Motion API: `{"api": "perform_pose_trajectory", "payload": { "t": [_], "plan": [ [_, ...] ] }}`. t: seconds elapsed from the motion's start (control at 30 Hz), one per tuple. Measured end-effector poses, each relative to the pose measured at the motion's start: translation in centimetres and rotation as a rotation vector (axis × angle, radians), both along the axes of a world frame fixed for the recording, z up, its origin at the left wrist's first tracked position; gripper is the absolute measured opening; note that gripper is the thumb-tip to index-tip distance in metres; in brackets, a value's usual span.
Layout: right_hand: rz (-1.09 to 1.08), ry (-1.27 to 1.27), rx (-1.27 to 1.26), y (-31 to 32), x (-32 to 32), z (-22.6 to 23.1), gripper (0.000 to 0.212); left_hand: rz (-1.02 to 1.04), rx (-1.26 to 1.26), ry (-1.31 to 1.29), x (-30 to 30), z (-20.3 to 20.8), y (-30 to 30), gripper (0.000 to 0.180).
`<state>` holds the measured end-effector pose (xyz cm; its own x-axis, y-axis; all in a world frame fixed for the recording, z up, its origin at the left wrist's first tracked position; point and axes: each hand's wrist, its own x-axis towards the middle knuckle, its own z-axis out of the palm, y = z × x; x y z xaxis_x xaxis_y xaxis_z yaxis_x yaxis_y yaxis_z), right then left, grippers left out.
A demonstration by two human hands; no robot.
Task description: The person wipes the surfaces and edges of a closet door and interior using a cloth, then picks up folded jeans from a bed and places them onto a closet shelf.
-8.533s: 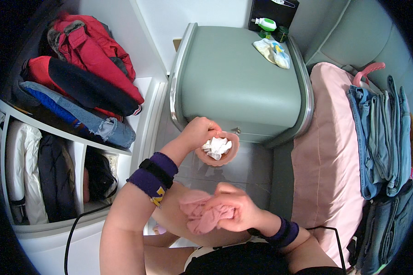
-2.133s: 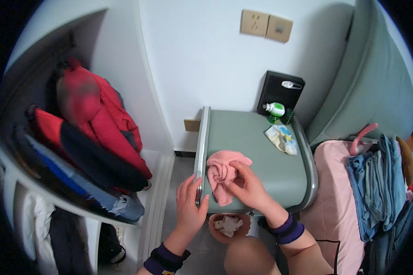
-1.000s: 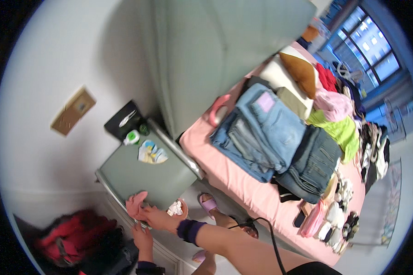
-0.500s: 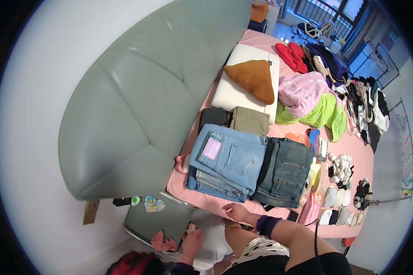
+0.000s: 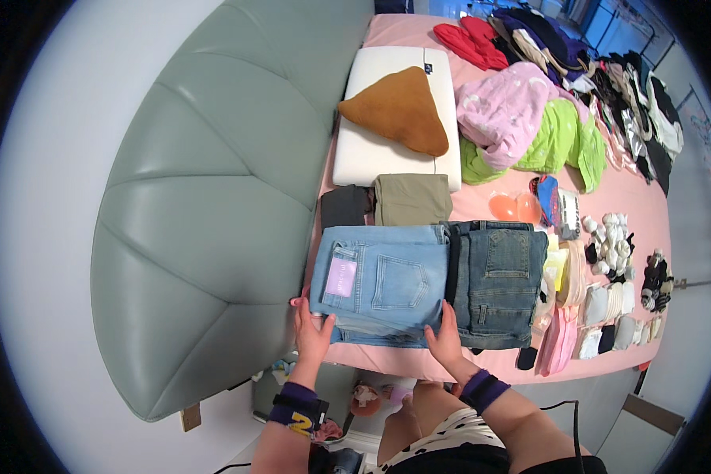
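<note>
A stack of folded light-blue jeans [image 5: 407, 276] lies on the pink bed sheet. My left hand [image 5: 314, 338] is at the stack's near left corner, its fingers stretched forward and thumb apart. At the near right corner, my right hand [image 5: 445, 338] rests against the denim, fingers extended. Neither hand is closed round anything. Touching the stack's right side are folded dark-blue jeans [image 5: 498, 292]. Folded dark grey cloth [image 5: 344, 207] and folded olive trousers [image 5: 412, 199] lie just beyond. A small pink thing [image 5: 295, 302] shows beside my left fingertips, mostly hidden.
A green padded headboard [image 5: 205, 205] borders the left. Beyond the trousers, a brown cushion [image 5: 403, 110] lies on a white pillow [image 5: 351, 158]. Pink and lime clothes [image 5: 505, 118], coral cups [image 5: 515, 208], rolled socks [image 5: 611, 245] and a pink pouch [image 5: 559, 340] lie to the right.
My left hand has risen from beside the low grey surface to the light-blue jeans. My right hand has moved from the bed's front edge to their right corner. The view has shifted.
</note>
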<state>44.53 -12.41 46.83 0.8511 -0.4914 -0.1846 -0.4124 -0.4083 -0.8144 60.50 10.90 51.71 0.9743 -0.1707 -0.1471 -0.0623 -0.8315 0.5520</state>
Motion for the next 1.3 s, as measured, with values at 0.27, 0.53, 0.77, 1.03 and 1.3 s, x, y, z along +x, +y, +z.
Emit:
{"api": "perform_pose_trajectory", "payload": {
  "t": [0.27,0.53,0.77,1.03,1.3],
  "plan": [
    [-0.118,0.073,0.119,0.5,1.6,-0.9,0.073,0.010,0.030,0.140,5.0,-2.6,-1.2,0.089],
    [-0.183,0.097,0.129,0.2,1.7,-1.2,0.070,0.034,0.176,0.157,6.8,-1.7,-2.5,0.084],
    [-0.166,0.047,0.462,-1.6,2.7,-1.9,0.051,0.141,0.088,0.322,4.8,2.1,-4.4,0.067],
    [0.063,-0.147,0.425,-1.6,0.7,-1.3,0.050,0.127,-0.352,0.129,-2.8,1.0,-1.2,0.052],
    [0.388,0.207,0.471,-1.2,-1.7,4.1,0.048,0.426,-0.303,0.306,-13.4,5.6,3.6,0.047]
  ]
}}
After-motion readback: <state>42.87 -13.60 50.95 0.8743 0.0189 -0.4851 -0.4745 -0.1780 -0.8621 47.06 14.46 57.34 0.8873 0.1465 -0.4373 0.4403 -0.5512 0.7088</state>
